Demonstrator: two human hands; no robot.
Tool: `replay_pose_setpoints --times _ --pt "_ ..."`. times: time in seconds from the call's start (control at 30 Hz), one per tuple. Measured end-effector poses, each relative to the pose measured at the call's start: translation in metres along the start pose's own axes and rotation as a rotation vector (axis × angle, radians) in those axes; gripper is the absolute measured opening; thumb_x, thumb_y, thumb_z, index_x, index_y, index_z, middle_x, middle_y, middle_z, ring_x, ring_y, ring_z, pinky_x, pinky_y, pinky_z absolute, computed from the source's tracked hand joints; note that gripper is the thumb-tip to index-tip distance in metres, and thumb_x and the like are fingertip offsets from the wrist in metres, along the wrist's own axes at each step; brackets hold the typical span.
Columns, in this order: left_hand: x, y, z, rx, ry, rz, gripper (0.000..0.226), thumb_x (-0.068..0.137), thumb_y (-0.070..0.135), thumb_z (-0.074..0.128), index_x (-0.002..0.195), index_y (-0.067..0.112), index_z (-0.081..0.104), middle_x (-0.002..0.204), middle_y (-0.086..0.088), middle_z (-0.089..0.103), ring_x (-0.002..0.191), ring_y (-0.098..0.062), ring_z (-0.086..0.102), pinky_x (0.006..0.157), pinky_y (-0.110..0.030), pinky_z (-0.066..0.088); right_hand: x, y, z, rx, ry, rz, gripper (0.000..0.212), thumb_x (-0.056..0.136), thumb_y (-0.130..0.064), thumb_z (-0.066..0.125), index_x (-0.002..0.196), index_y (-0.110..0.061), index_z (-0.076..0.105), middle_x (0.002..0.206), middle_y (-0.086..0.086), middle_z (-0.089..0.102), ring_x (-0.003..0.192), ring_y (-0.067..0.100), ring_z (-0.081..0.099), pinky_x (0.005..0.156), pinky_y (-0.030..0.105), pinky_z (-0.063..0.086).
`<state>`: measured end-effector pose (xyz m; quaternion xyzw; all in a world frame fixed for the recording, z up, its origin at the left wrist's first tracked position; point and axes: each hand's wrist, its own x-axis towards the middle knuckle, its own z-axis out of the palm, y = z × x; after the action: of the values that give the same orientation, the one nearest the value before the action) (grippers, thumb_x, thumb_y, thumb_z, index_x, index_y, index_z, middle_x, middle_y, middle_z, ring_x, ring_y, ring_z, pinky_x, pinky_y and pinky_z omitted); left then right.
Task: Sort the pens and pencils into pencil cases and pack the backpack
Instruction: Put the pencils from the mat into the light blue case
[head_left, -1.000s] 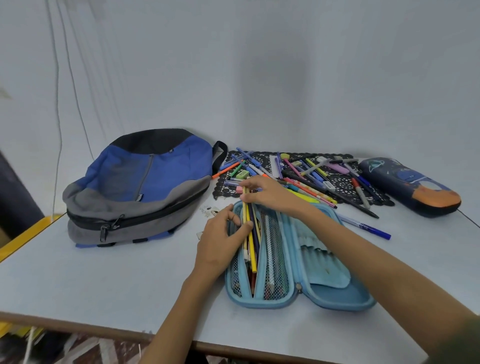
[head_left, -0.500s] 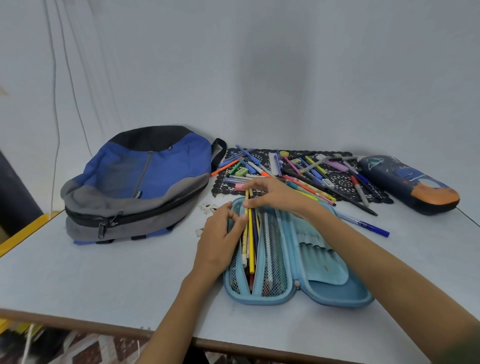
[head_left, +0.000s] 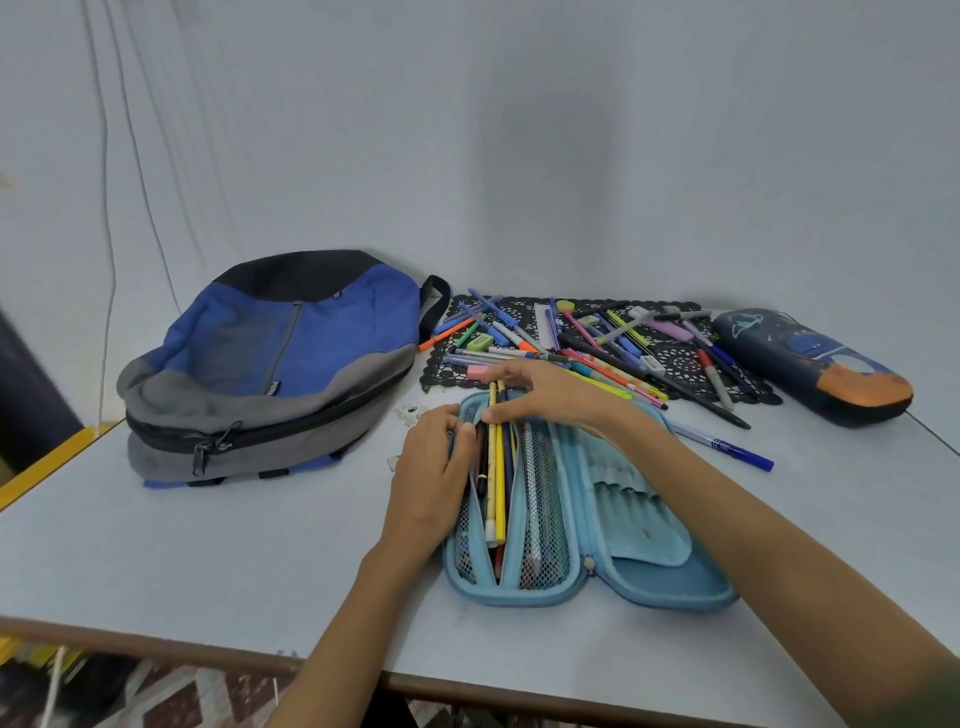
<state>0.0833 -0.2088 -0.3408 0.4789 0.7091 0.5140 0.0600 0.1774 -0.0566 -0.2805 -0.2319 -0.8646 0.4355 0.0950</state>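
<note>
Left hand (head_left: 431, 467) grip pinches pencil case (head_left: 665, 577) mesh edge; right hand (head_left: 545, 392) grip pinches pencils (head_left: 500, 483).

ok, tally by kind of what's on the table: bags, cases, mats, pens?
Backpack: 1
Pencil cases: 2 (light blue case open, dark case shut)
Black lace mat: 1
Pens and pencils: overlapping, cannot count
Total countable: 4
</note>
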Motion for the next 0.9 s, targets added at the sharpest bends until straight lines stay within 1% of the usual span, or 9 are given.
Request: replay_pose_setpoints --times 0.17,0.3,0.37,0.47,0.57,0.63,0.7,0.8,0.9 --pt "0.000 0.003 -0.001 -0.027 0.006 -0.025 0.020 0.101 0.026 0.043 0.094 0.012 0.056 0.103 0.014 0.054 0.100 -0.011 0.053 0.083 -0.029 0.042 -0.001 -0.001 0.000 -0.018 -0.001 -0.008 0.060 0.079 -0.029 0.077 0.134 -0.028 0.051 0.148 -0.006 0.039 0.138 0.018 0.033 0.104 0.030 0.028" --pt "0.001 0.002 -0.001 -0.051 -0.015 -0.046 0.018 0.100 0.026 0.044 0.090 0.016 0.054 0.100 0.019 0.053 0.095 -0.003 0.053 0.075 -0.010 0.037 -0.005 0.001 0.003 -0.032 0.016 -0.024 0.063 0.078 -0.036 0.077 0.135 -0.030 0.050 0.147 -0.009 0.041 0.136 0.013 0.035 0.107 0.030 0.029" --pt "0.001 0.001 -0.001 -0.067 -0.030 -0.050 0.017 0.100 0.027 0.046 0.089 0.017 0.054 0.103 0.019 0.054 0.098 -0.002 0.053 0.075 -0.009 0.036 -0.008 0.003 0.006 -0.023 0.055 -0.043 0.060 0.078 -0.037 0.076 0.133 -0.028 0.052 0.142 -0.011 0.045 0.132 0.010 0.040 0.105 0.026 0.032" --pt "0.000 -0.004 0.000 -0.144 -0.060 -0.075 0.015 0.094 0.036 0.053 0.088 0.022 0.053 0.108 0.016 0.058 0.102 -0.008 0.056 0.082 -0.026 0.044 -0.010 0.004 0.010 -0.024 0.115 -0.068 0.057 0.078 -0.037 0.076 0.130 -0.027 0.055 0.129 -0.013 0.051 0.124 0.006 0.045 0.105 0.029 0.035" --pt "0.000 -0.008 0.002 -0.141 -0.098 -0.085 0.030 0.075 0.058 0.055 0.095 0.036 0.048 0.106 0.009 0.061 0.099 -0.017 0.059 0.085 -0.046 0.049 -0.012 0.002 0.012 -0.031 0.125 -0.062 0.056 0.082 -0.035 0.073 0.132 -0.024 0.051 0.111 -0.022 0.050 0.115 0.002 0.044 0.099 0.026 0.036" --pt "0.001 -0.011 0.004 -0.109 -0.114 -0.074 0.037 0.071 0.063 0.055 0.100 0.042 0.045 0.104 0.006 0.061 0.097 -0.019 0.059 0.084 -0.049 0.050 -0.012 0.001 0.013 0.000 0.131 -0.027 0.054 0.086 -0.038 0.068 0.134 -0.025 0.047 0.105 -0.024 0.048 0.112 0.002 0.045 0.093 0.023 0.035" --pt "0.002 -0.012 0.004 -0.117 -0.114 -0.081 0.038 0.071 0.066 0.055 0.102 0.046 0.044 0.105 0.007 0.061 0.098 -0.019 0.059 0.085 -0.049 0.050 -0.010 0.000 0.012 0.069 0.157 0.009 0.051 0.091 -0.040 0.060 0.137 -0.023 0.046 0.112 -0.012 0.054 0.113 0.009 0.051 0.092 0.025 0.037" --pt "0.004 -0.012 0.004 -0.100 -0.099 -0.093 0.046 0.071 0.068 0.053 0.108 0.044 0.045 0.111 0.011 0.059 0.102 -0.016 0.058 0.088 -0.047 0.049 -0.007 -0.002 0.010 0.144 0.175 0.074 0.050 0.093 -0.030 0.060 0.139 -0.021 0.043 0.117 0.002 0.060 0.109 0.013 0.057 0.098 0.029 0.041" --pt "0.008 -0.011 0.004 -0.077 -0.086 -0.088 0.057 0.070 0.068 0.052 0.117 0.035 0.048 0.118 0.014 0.056 0.111 -0.010 0.054 0.096 -0.045 0.046 -0.004 -0.004 0.010 0.258 0.191 0.107 0.052 0.089 -0.016 0.067 0.136 -0.019 0.047 0.113 0.008 0.062 0.092 0.005 0.058 0.076 0.014 0.040"
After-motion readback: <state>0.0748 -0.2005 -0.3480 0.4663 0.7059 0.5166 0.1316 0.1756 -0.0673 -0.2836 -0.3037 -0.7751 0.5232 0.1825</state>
